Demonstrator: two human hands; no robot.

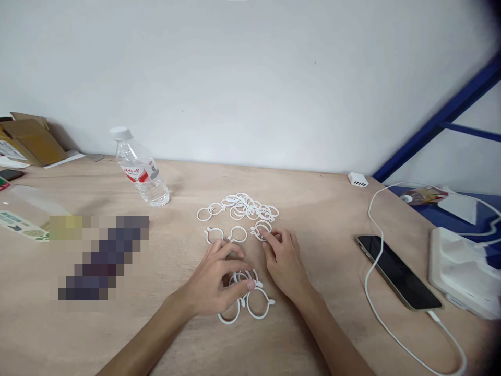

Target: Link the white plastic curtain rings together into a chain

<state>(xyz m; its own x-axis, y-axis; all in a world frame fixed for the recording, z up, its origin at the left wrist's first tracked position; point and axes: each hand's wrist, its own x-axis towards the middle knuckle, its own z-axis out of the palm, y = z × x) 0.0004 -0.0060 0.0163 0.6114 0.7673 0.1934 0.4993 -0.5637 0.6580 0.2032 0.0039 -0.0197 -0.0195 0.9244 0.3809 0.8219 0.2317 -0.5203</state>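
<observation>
My right hand (285, 258) pinches with thumb and index finger at the edge of a white curtain ring (263, 223), one of two that overlap at the right end of a short row. Two more rings, including one ring (238, 234), lie apart in that row. My left hand (219, 274) hovers with thumb and fingers spread, partly covering a near cluster of white rings (258, 304). Each ring carries a small tab. Beyond the row lies a tangled heap of the same rings (250, 206).
A clear water bottle (143, 172) stands at the back left, a cardboard box (33, 138) farther left. Right of my hands are a phone (399, 271), its white cable (368, 282) and a white plastic tray (454, 261). A blurred patch (105, 256) hides something left.
</observation>
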